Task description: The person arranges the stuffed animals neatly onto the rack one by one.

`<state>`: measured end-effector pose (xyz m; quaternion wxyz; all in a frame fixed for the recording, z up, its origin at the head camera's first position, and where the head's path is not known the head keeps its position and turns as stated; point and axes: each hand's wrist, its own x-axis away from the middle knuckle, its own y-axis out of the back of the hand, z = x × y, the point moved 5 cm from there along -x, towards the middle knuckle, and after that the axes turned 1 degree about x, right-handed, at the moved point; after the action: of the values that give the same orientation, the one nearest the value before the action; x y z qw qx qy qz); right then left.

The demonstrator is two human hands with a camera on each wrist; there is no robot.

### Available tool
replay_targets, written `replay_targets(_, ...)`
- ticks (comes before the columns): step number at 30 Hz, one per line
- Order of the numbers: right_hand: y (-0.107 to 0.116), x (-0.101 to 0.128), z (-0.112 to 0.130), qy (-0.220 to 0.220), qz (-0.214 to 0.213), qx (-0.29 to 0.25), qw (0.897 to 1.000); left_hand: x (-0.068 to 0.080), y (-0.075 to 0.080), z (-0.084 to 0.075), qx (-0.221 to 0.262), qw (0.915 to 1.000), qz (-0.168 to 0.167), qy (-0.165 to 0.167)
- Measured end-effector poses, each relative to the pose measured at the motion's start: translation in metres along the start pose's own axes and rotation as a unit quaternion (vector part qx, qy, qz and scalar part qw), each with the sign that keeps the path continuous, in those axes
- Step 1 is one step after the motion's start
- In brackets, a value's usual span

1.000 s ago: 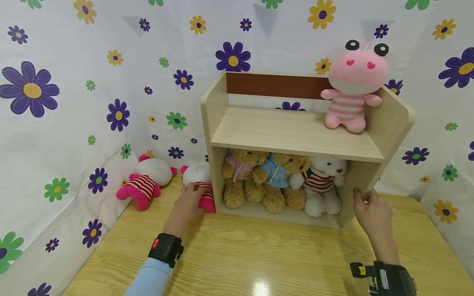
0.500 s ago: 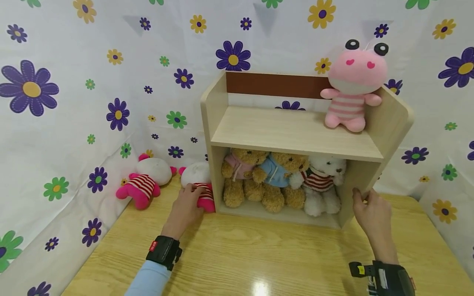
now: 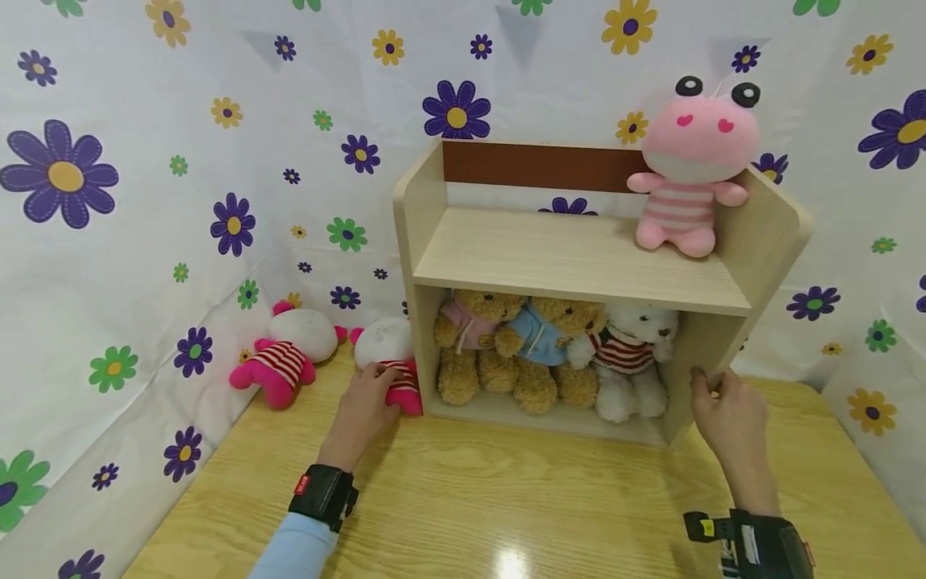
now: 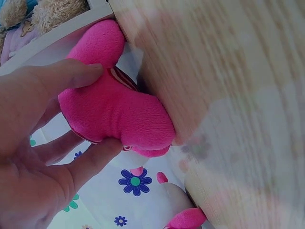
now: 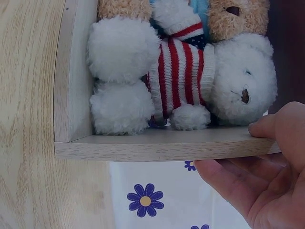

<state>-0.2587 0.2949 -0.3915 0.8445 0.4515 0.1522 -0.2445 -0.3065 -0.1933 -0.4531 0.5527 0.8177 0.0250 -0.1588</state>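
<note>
A pink plush toy with a white head (image 3: pixel 387 342) lies on the table against the left side of a light wooden shelf unit (image 3: pixel 579 257). My left hand (image 3: pixel 372 384) grips this toy; in the left wrist view my thumb and fingers (image 4: pixel 81 164) curl round its pink legs (image 4: pixel 114 109). My right hand (image 3: pixel 712 394) holds the shelf's right side panel (image 5: pixel 157 143), with the thumb (image 5: pixel 271 126) on its front edge and the fingers behind it. Just inside that panel sits a white bear in a striped jumper (image 5: pixel 190 81).
The lower compartment holds a bear in pink (image 3: pixel 473 338), a bear in blue (image 3: pixel 546 346) and the white bear (image 3: pixel 633 358). A pale pink plush (image 3: pixel 690 169) sits on the upper board at the right. Another pink plush (image 3: pixel 289 350) lies at the table's (image 3: pixel 506 498) back left, by the flowered cloth walls.
</note>
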Motion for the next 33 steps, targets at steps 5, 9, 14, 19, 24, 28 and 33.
replay_targets(5, -0.002, 0.001, 0.0, 0.002, 0.001, -0.002, 1.0, 0.0, 0.001, 0.002, 0.008, 0.9999, 0.015, 0.002)
replay_targets(9, -0.002, 0.002, -0.001, 0.009, -0.005, -0.002, 1.0, -0.004, 0.006, 0.009, 0.026, 0.9989, 0.036, 0.014)
replay_targets(14, -0.002, 0.002, -0.002, 0.005, 0.0, -0.001, 1.0, -0.004, 0.013, 0.017, 0.075, 0.9962, 0.037, 0.025)
replay_targets(19, 0.0, 0.001, -0.003, -0.002, 0.0, 0.0, 1.0, -0.003, 0.022, 0.015, 0.104, 0.9943, 0.018, 0.012)
replay_targets(24, 0.0, 0.001, -0.001, 0.0, -0.002, 0.001, 1.0, -0.001, 0.022, 0.021, 0.151, 0.988, 0.017, 0.029)
replay_targets(28, 0.0, 0.002, -0.001, 0.008, -0.007, 0.002, 1.0, 0.0, 0.023, 0.025, 0.209, 0.977, 0.01, 0.043)
replay_targets(33, -0.001, 0.002, 0.0, 0.016, -0.013, 0.002, 1.0, 0.001, 0.027, 0.026, 0.261, 0.9639, -0.001, 0.051)
